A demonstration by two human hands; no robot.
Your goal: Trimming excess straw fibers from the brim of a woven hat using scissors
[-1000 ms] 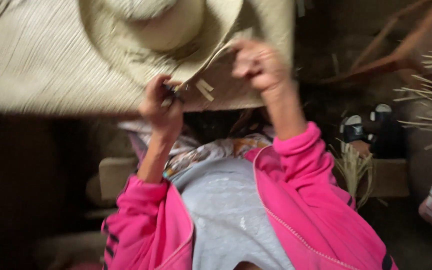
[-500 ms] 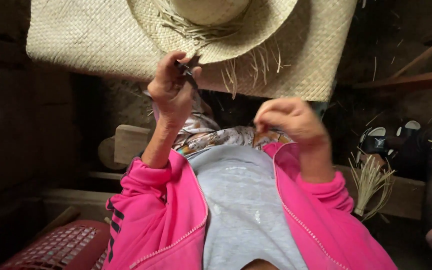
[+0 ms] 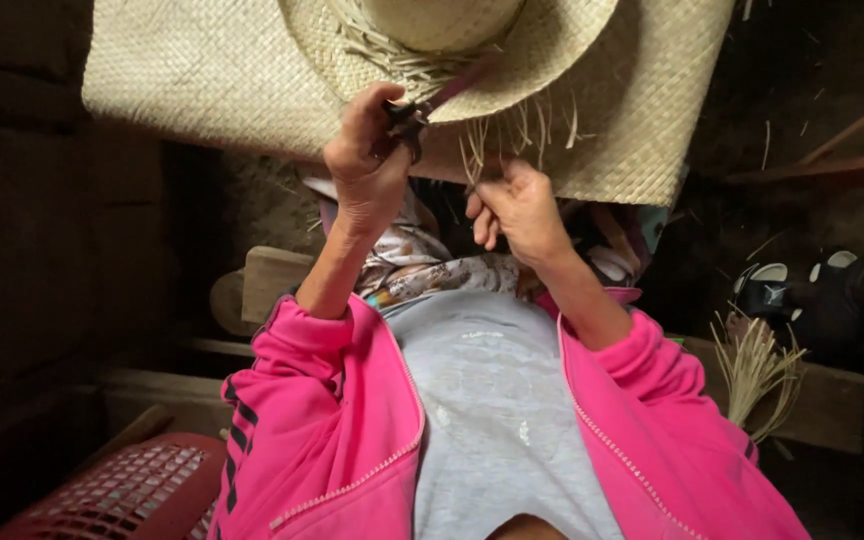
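Observation:
A pale woven straw hat [image 3: 552, 60] lies brim-down on a woven straw mat [image 3: 202, 70], with loose straw ends [image 3: 512, 135] sticking out under its brim. My left hand [image 3: 367, 165] is raised at the brim edge, closed on a small dark scissor-like tool [image 3: 410, 115]. To its right, my right hand [image 3: 517, 205] reaches up and pinches the loose straw ends hanging from the brim. Pink jacket sleeves cover both arms.
A red plastic basket [image 3: 122, 495] sits at the lower left. A bundle of straw stalks [image 3: 752, 370] lies on a wooden ledge at the right, near dark sandals [image 3: 782, 295]. A wooden plank [image 3: 272, 280] shows below my left hand.
My right hand rose from near my chest up to the straw ends at the brim. My left hand with the tool shifted slightly right along the brim.

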